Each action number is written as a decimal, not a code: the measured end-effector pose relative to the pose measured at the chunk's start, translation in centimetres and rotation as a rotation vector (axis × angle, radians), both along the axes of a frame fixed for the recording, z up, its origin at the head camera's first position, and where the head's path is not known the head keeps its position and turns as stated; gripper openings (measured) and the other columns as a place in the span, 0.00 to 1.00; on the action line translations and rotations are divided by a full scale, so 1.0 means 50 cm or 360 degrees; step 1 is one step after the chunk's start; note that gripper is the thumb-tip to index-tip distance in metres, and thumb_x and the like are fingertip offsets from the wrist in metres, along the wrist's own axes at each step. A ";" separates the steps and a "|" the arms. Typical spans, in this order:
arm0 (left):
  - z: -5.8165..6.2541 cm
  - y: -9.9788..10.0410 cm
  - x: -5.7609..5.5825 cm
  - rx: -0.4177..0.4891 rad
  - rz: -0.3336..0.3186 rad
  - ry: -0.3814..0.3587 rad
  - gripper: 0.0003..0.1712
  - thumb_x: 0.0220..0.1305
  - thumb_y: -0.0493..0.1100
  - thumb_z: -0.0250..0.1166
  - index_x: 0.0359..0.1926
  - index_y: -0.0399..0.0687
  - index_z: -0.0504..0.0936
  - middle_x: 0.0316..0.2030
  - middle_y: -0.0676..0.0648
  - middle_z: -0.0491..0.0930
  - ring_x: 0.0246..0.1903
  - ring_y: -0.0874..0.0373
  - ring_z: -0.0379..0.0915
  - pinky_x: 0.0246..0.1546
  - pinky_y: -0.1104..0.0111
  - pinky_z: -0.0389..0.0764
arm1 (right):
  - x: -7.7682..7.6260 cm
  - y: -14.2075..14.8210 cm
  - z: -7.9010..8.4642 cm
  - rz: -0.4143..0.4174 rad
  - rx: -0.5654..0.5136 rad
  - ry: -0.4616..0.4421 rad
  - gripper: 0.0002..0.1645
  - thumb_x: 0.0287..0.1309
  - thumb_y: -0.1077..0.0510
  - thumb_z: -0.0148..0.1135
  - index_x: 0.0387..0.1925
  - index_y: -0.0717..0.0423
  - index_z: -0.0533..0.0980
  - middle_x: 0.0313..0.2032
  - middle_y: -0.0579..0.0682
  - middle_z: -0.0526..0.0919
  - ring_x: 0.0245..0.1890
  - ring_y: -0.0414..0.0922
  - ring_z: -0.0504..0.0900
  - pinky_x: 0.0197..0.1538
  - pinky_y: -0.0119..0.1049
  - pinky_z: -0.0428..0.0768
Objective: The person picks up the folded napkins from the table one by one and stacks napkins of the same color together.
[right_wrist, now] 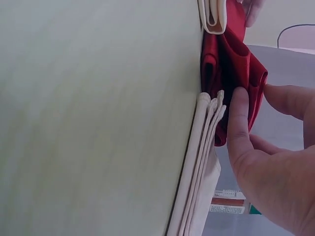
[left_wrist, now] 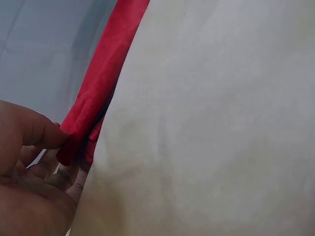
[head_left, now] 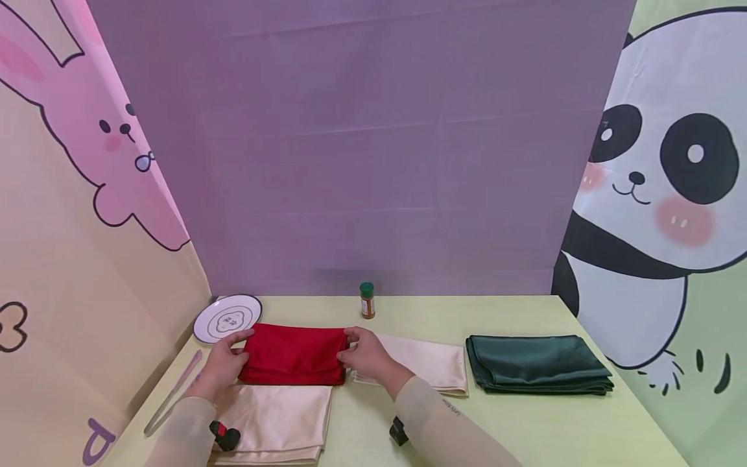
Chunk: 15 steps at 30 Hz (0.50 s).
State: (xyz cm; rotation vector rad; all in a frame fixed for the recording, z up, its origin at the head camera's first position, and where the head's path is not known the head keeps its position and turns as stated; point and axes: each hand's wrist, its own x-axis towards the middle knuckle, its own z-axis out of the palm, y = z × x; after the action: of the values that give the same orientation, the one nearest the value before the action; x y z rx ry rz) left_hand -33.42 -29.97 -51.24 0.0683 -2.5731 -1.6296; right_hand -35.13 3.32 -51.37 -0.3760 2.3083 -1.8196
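A folded red cloth (head_left: 294,355) lies between my two hands, behind a folded cream cloth (head_left: 277,418) and overlapping its back edge in the head view. My left hand (head_left: 220,366) pinches the red cloth's left edge between thumb and fingers. At the opposite end, my right hand (head_left: 370,355) holds the upper layers, its thumb on the outside and a finger tucked under them. The right wrist view shows the red layers (right_wrist: 241,59) parted there, with lower folds resting beneath. Beside that hand lies a second folded pale cloth (head_left: 428,364).
A folded dark green cloth (head_left: 537,364) lies at the right. At the back left is a white plate (head_left: 213,324) with a dark rim. A green-capped spice jar (head_left: 367,303) stands near the back edge. Long metal tongs (head_left: 169,402) lie along the left side.
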 end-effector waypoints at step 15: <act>-0.003 -0.006 -0.004 -0.0074 0.0013 -0.0020 0.30 0.69 0.24 0.55 0.71 0.37 0.74 0.66 0.29 0.68 0.44 0.46 0.72 0.27 0.72 0.77 | 0.003 -0.007 0.001 0.0033 0.0060 0.0011 0.36 0.63 0.69 0.67 0.71 0.70 0.68 0.58 0.62 0.77 0.44 0.48 0.84 0.44 0.41 0.89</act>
State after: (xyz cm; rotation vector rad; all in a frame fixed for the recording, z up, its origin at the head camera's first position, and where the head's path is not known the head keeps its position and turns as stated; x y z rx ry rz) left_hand -33.61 -30.27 -51.41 0.0856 -2.6152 -1.5703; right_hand -34.96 2.95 -51.34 -0.4003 2.3307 -1.7658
